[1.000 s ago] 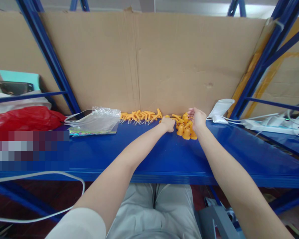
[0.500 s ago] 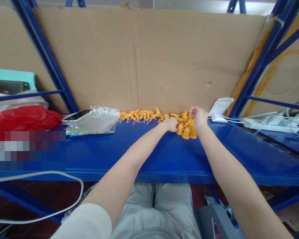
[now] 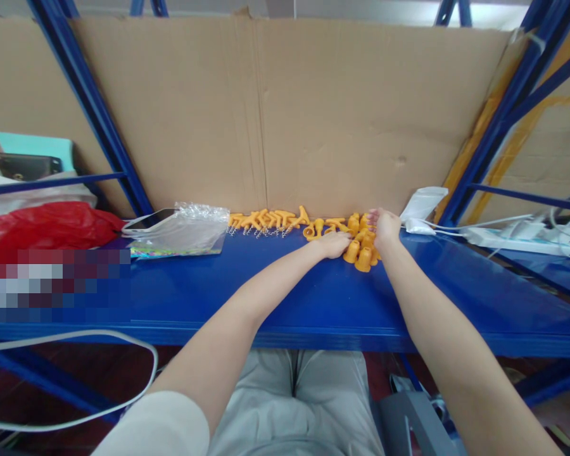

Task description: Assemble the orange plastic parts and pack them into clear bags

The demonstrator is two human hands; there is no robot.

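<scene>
A cluster of orange bell-shaped plastic pieces (image 3: 363, 258) stands at the back of the blue shelf, between my two hands. My left hand (image 3: 336, 244) rests flat against the left side of the cluster, its fingers stretched toward it and the tips partly hidden. On the right side, my right hand (image 3: 386, 228) is raised edge-on, fingers loosely curved and apart, touching the pieces. To the left lies a row of orange T-handled corkscrews (image 3: 266, 220) with metal spirals. A few more orange pieces (image 3: 319, 227) lie between that row and the cluster.
Tall cardboard (image 3: 337, 114) closes off the back. A phone (image 3: 152, 220) and clear plastic bag (image 3: 194, 234) lie left, near a red bag (image 3: 52, 228). On the right are a white pouch (image 3: 422, 206) and a power strip (image 3: 513, 239) with cables. Blue posts (image 3: 95, 114) frame the shelf.
My left hand and the front bell-shaped pieces have shifted slightly right and toward me. More orange pieces now show behind my left hand. My right hand stays beside the cluster.
</scene>
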